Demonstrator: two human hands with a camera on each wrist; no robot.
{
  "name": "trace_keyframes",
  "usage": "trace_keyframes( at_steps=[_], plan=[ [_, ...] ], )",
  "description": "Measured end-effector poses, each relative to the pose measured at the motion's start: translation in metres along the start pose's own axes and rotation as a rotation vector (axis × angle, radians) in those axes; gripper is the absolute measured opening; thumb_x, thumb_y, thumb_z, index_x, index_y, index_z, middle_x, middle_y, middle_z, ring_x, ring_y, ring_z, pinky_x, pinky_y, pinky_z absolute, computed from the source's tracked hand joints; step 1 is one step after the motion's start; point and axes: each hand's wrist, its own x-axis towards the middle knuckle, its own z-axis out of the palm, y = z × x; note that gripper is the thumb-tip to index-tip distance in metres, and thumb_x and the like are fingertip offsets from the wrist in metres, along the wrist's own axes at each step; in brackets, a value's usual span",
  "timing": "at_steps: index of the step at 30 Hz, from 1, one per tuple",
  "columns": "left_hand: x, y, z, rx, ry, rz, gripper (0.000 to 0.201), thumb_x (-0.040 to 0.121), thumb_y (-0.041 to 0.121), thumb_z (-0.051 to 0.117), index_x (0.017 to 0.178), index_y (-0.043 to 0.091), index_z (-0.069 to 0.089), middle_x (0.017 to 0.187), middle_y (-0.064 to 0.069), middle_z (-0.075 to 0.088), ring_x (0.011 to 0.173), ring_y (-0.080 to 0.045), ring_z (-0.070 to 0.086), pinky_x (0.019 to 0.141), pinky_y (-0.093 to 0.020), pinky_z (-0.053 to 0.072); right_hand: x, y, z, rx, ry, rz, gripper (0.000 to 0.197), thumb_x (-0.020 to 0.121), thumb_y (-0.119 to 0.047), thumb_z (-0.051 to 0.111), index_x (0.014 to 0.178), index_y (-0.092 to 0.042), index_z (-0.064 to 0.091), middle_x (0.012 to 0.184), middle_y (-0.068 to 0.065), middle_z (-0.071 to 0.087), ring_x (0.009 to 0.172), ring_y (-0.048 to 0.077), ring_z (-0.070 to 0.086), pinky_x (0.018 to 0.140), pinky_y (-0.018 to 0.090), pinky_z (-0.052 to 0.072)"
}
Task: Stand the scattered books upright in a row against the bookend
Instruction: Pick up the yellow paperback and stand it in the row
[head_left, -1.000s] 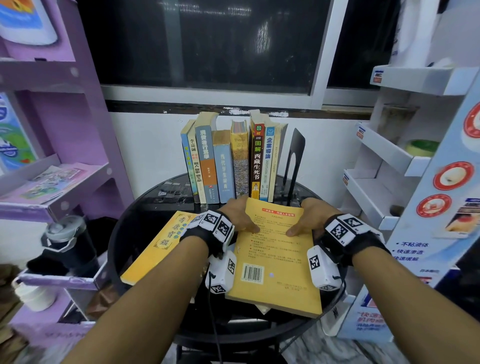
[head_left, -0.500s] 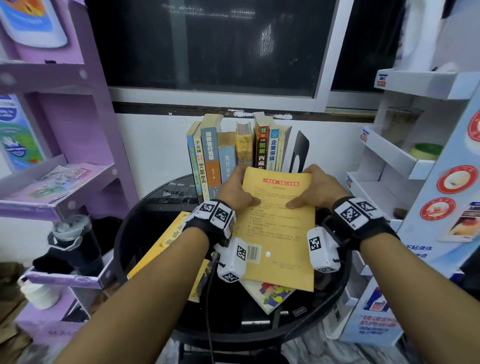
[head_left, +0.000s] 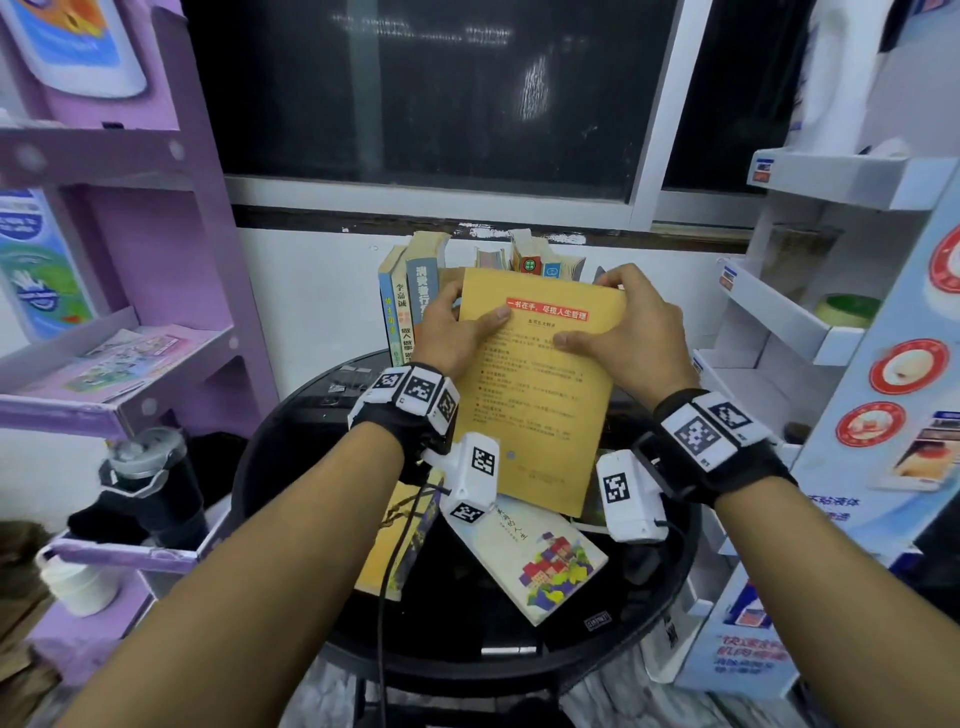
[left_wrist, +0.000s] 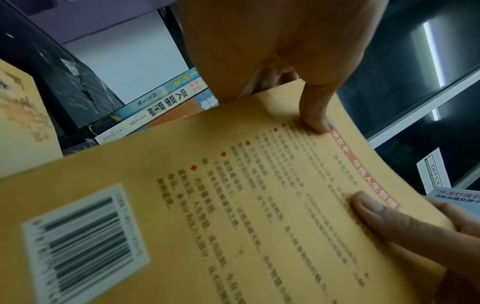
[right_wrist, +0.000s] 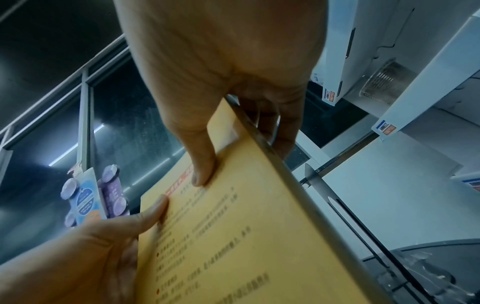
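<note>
Both hands hold a large yellow book (head_left: 535, 395) raised off the round black table (head_left: 291, 467), back cover toward me. My left hand (head_left: 457, 327) grips its left edge with the thumb on the cover. My right hand (head_left: 623, 332) grips its right edge, fingers curled behind. Behind it a row of upright books (head_left: 410, 296) stands at the table's back. The black bookend (right_wrist: 335, 207) shows to the right of the book in the right wrist view. Two books lie flat on the table: a yellow one (head_left: 395, 540) and a white one with coloured houses (head_left: 540, 561).
A purple shelf unit (head_left: 130, 312) stands at the left with a black bottle (head_left: 150, 488) beside it. A white display rack (head_left: 810, 322) stands at the right. A white wall and dark window (head_left: 426, 93) lie behind the table.
Both hands have lifted the yellow book from flat on the table and tilted it up in front of the row. The white book that lay under it now shows.
</note>
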Motion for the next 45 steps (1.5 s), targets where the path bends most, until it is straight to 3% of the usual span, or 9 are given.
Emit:
trace_keyframes(
  at_steps=[6,10,13,15,20,24,33,42,45],
  plan=[
    [0.001,-0.004,-0.008,-0.073,-0.012,0.028,0.033,0.089,0.028,0.065,0.119,0.016,0.055,0.107,-0.007,0.071,0.095,-0.026,0.069,0.089,-0.05,0.055,-0.011,-0.003,0.003,0.055,0.016,-0.099,0.054,0.072,-0.034,0.084,0.113,-0.024,0.051,0.108,-0.009,0.061,0.093,0.008,0.058,0.075,0.02,0.051],
    [0.003,-0.007,-0.009,-0.094,-0.048,0.031,0.025,0.09,0.03,0.064,0.112,0.019,0.058,0.106,-0.008,0.072,0.097,-0.029,0.069,0.091,-0.051,0.054,-0.013,-0.006,-0.003,0.065,-0.001,-0.128,0.039,0.084,-0.034,0.074,0.117,-0.026,0.055,0.11,-0.01,0.057,0.086,-0.001,0.052,0.065,-0.002,0.037],
    [0.003,-0.007,-0.007,-0.117,-0.069,0.034,0.027,0.092,0.028,0.062,0.115,0.016,0.058,0.1,-0.004,0.072,0.094,-0.026,0.07,0.09,-0.047,0.054,-0.014,-0.006,-0.005,0.09,-0.013,-0.127,0.029,0.085,-0.037,0.071,0.111,-0.035,0.058,0.113,-0.008,0.061,0.108,0.017,0.053,0.07,0.004,0.033],
    [0.002,-0.007,-0.006,-0.134,-0.083,0.036,0.026,0.092,0.026,0.061,0.116,0.016,0.057,0.096,-0.001,0.072,0.09,-0.022,0.07,0.089,-0.045,0.055,-0.014,-0.006,-0.007,0.116,-0.027,-0.116,0.025,0.085,-0.037,0.071,0.108,-0.037,0.06,0.113,-0.006,0.063,0.111,0.02,0.054,0.068,0.001,0.035],
    [0.001,-0.008,-0.005,-0.141,-0.109,0.045,0.022,0.09,0.028,0.063,0.11,0.021,0.06,0.102,-0.006,0.073,0.098,-0.029,0.069,0.094,-0.052,0.051,-0.015,-0.011,-0.019,0.16,-0.128,-0.075,0.033,0.083,-0.035,0.074,0.114,-0.032,0.065,0.102,-0.015,0.059,0.091,0.016,0.065,0.063,0.023,0.055],
    [-0.001,-0.007,-0.003,-0.13,-0.148,0.067,0.029,0.077,0.038,0.068,0.104,0.027,0.064,0.104,-0.006,0.073,0.1,-0.03,0.069,0.096,-0.054,0.049,-0.017,-0.016,-0.028,0.165,-0.31,-0.022,0.041,0.084,-0.031,0.073,0.123,-0.032,0.061,0.107,-0.012,0.064,0.086,0.011,0.069,0.058,0.02,0.055],
    [0.0,-0.005,0.001,-0.149,-0.173,0.045,0.037,0.076,0.036,0.07,0.11,0.023,0.063,0.109,-0.011,0.071,0.1,-0.031,0.069,0.095,-0.055,0.049,-0.019,-0.024,-0.044,0.185,-0.6,0.051,0.063,0.081,-0.024,0.076,0.137,-0.036,0.048,0.109,-0.004,0.068,0.088,0.017,0.072,0.058,0.038,0.061],
    [0.011,0.009,0.011,-0.116,-0.238,0.069,0.022,0.09,0.025,0.062,0.111,0.019,0.062,0.091,-0.003,0.073,0.088,-0.024,0.07,0.08,-0.042,0.054,-0.016,-0.027,-0.051,0.098,-0.484,0.022,0.058,0.087,-0.015,0.071,0.137,-0.032,0.048,0.108,-0.002,0.065,0.086,0.021,0.071,0.059,0.044,0.061],
    [0.013,0.022,0.019,-0.01,-0.26,0.105,0.025,0.095,0.026,0.056,0.115,0.014,0.062,0.096,0.0,0.071,0.092,-0.02,0.068,0.082,-0.035,0.052,-0.012,-0.029,-0.063,0.11,-0.412,0.044,0.048,0.086,-0.014,0.071,0.13,-0.029,0.055,0.103,0.001,0.067,0.08,0.022,0.072,0.057,0.045,0.061]
  ],
)
